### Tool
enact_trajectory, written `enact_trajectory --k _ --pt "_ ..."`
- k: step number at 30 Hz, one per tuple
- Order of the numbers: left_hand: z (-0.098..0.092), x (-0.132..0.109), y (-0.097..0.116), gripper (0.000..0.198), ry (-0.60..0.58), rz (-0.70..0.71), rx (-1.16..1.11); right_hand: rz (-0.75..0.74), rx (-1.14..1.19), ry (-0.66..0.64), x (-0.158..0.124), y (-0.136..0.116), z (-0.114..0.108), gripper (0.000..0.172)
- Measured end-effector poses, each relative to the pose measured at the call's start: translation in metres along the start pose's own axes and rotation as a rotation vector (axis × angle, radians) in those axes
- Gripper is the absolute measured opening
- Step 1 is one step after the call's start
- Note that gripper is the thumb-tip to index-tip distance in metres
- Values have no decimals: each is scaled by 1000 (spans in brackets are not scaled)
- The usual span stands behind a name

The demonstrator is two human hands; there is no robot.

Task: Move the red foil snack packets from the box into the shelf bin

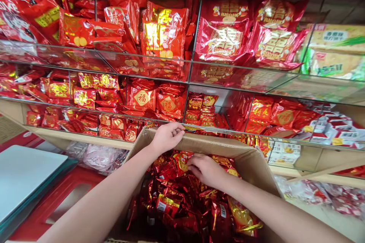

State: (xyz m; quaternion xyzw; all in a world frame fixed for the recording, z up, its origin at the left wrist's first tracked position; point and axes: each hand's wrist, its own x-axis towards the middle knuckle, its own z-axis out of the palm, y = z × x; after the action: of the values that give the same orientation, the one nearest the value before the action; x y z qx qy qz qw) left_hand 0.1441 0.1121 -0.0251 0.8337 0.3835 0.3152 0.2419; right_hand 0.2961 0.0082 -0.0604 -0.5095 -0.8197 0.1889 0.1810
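A brown cardboard box [251, 159] stands in front of me, filled with several shiny red and gold snack packets [176, 197]. My left hand [167, 136] is closed over the box's far rim, fingers curled around the cardboard edge. My right hand [203, 169] reaches down into the box and its fingers are pinched on a red and gold packet [182, 159] near the far wall.
Clear acrylic shelf bins [188, 79] rise behind the box, stocked with red packets, larger red bags [225, 38] and green-white packs [333, 53] at upper right. A red crate [57, 205] and a grey-white panel [25, 174] sit at left. Bagged goods lie at lower right.
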Motion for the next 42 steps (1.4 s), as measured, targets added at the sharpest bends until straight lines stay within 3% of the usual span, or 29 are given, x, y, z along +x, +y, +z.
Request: enact_trajectory --k 3,6,9,20,23,26,29,31,35,38,42 --pt "-1 -1 0 17 4 6 -17 -42 -26 1 25 -15 14 27" --pt "-3 -1 1 16 7 5 -41 -81 -145 -105 45 -27 30 37" --pt "-4 -2 -1 16 12 5 -54 -64 -321 -185 53 -32 43 24" --pt "-5 -4 3 17 24 -12 -80 -42 -453 -57 30 -33 54 22" --pt "-9 -5 5 18 6 -14 -118 -90 -437 -63 23 -39 43 16" --pt "-14 -6 8 24 10 -40 -248 -109 -354 62 14 -42 12 16" --pt "-18 -7 18 35 95 -135 -384 -62 -244 315 5 -38 -26 20" --pt "-19 -8 26 45 72 -233 -464 -71 -195 476 1 -31 -41 15" --pt "-18 -12 40 48 -82 -348 -451 -115 -202 609 -4 -18 -39 9" --pt "-15 -13 41 37 -31 -313 -398 -197 -244 622 -7 -12 -29 10" --pt "-9 -10 37 31 -45 -337 -629 -193 -54 647 -8 -13 -28 10"
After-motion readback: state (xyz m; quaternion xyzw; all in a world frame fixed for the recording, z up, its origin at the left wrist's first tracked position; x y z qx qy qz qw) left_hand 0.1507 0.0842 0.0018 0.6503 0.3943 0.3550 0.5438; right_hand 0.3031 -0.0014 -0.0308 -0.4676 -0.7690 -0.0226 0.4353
